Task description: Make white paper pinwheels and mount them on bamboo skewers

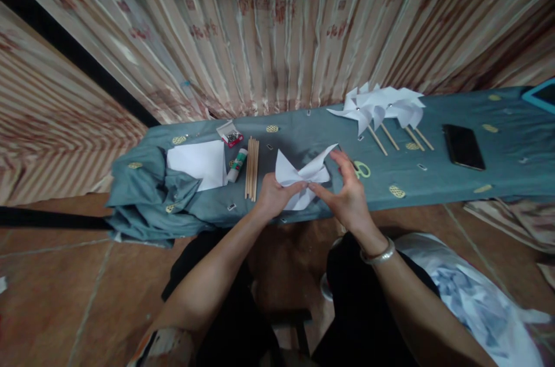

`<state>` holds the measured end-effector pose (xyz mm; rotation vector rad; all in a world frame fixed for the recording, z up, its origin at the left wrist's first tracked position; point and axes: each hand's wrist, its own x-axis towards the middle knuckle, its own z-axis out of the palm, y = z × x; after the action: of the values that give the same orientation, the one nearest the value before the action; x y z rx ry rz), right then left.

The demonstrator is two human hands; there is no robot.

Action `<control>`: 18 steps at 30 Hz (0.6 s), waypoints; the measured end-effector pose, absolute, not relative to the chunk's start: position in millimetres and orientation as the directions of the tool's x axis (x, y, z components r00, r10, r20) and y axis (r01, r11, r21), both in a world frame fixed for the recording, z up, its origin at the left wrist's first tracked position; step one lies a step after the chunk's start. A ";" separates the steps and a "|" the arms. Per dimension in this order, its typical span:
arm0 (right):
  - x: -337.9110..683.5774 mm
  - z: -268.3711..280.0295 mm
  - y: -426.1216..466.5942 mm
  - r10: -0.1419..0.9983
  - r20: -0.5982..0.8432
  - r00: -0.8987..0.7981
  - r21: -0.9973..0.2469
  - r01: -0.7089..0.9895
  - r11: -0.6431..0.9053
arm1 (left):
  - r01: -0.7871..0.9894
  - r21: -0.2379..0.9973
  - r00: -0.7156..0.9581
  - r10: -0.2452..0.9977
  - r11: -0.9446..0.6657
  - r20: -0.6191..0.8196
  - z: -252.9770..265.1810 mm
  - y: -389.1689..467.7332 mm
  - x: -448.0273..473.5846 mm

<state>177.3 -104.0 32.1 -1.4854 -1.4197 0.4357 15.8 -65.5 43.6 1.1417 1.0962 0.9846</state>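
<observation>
Pinching paper pinwheel [309, 171] near centre, left hand [272, 196] and right hand [349, 196] | probably light, easily creased | best held there

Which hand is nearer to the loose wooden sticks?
Left. The left hand is just right of the loose wooden sticks, at the left side of the folded white paper; the right hand is farther away, at the paper's right side.
</observation>
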 end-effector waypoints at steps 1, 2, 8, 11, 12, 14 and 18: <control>178.6 32.3 -104.6 0.911 0.339 0.235 -0.832 0.527 0.174 | -0.045 0.988 0.208 0.968 0.150 -0.138 43.5 -65.8 15.3; 179.7 32.4 -105.3 0.924 0.312 0.221 -0.846 0.508 0.164 | -0.047 0.989 0.222 0.967 0.138 -0.124 43.1 -66.1 14.8; 181.4 33.8 -109.4 0.978 0.126 0.167 -0.962 0.260 0.079 | -0.041 0.995 0.257 0.963 0.095 -0.081 41.1 -67.3 11.7; 179.0 37.6 -110.3 0.981 0.069 0.182 -0.980 0.199 0.033 | -0.053 0.992 0.260 0.961 0.113 -0.096 42.5 -68.6 10.8; 178.1 38.9 -110.4 0.981 0.058 0.183 -0.982 0.186 0.023 | -0.060 0.992 0.262 0.961 0.114 -0.094 43.0 -69.0 10.5; 176.4 41.0 -110.6 0.984 0.032 0.177 -0.988 0.157 0.004 | -0.072 0.992 0.262 0.961 0.104 -0.082 43.8 -69.6 9.8; 173.2 42.0 -110.4 0.985 0.022 0.169 -0.994 0.109 0.004 | -0.077 0.991 0.245 0.965 0.113 -0.091 44.3 -69.8 8.2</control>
<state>173.2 -110.4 42.0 -1.3545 -1.1652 1.0187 8.2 -69.8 44.3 1.1744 1.0125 0.9986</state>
